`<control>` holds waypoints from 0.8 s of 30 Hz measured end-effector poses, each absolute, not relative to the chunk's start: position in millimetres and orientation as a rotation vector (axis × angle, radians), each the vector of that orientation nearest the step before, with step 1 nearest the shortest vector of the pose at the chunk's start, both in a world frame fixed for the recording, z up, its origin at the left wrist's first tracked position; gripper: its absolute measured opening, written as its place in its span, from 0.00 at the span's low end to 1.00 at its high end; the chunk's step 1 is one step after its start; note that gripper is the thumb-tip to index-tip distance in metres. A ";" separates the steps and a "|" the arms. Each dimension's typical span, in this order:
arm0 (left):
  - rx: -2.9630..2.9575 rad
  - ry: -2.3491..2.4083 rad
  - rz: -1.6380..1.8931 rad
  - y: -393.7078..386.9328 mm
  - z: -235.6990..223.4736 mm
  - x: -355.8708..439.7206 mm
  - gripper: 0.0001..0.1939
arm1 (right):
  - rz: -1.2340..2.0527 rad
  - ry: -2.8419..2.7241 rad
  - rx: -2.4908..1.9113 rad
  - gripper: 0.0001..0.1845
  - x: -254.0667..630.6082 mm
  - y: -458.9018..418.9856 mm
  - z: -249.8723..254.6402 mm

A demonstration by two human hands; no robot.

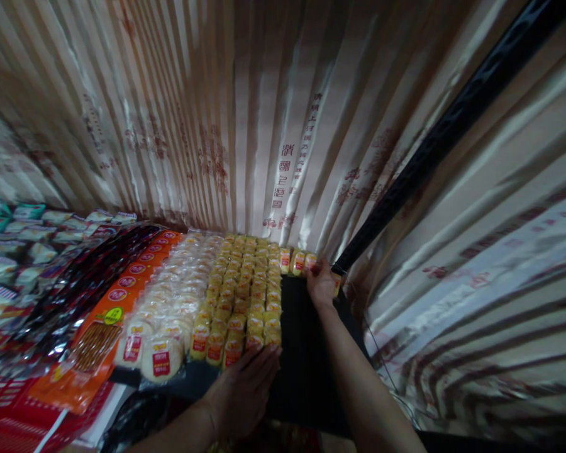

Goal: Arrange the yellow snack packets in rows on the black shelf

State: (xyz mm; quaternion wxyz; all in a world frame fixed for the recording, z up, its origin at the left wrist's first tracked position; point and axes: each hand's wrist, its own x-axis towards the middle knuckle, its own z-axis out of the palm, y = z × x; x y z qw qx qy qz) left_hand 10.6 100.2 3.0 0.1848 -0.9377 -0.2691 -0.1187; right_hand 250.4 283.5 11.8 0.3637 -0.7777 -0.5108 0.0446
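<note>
Several rows of small yellow snack packets point(243, 286) with red labels stand close together on a black tabletop point(306, 340). My left hand point(249, 387) rests against the front right end of these rows, fingers stretched out and touching the packets. At the back edge, two separate yellow packets point(291, 261) stand to the right of the block. Beside them my right hand point(321, 286) has its fingers closed on another small yellow packet point(310, 259). One more packet point(336, 284) shows just right of that hand, partly hidden by it.
Left of the yellow rows lie clear-wrapped round white snacks point(163, 358), then orange pouches point(117, 296), dark shiny packs point(89, 274) and many other bags. A red basket point(9, 402) is at lower left. A black pole point(434, 138) slants before pleated curtains point(264, 94).
</note>
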 end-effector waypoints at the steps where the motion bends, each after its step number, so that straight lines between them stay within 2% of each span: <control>1: -2.639 -0.752 -0.335 100.3 2.6 10.7 0.25 | 0.129 -1.309 -1.966 0.29 251.5 285.1 9.7; 10: -2.635 -0.751 -0.353 101.1 3.9 10.3 0.25 | -0.107 -1.339 -2.060 0.27 248.1 280.6 2.5; 18: -2.643 -0.757 -0.367 100.5 7.5 11.0 0.24 | -0.316 -1.545 -1.859 0.24 244.3 282.6 -8.2; 24: -2.648 -0.756 -0.354 101.2 9.1 11.1 0.24 | -0.207 -1.598 -1.803 0.28 238.2 291.4 -25.1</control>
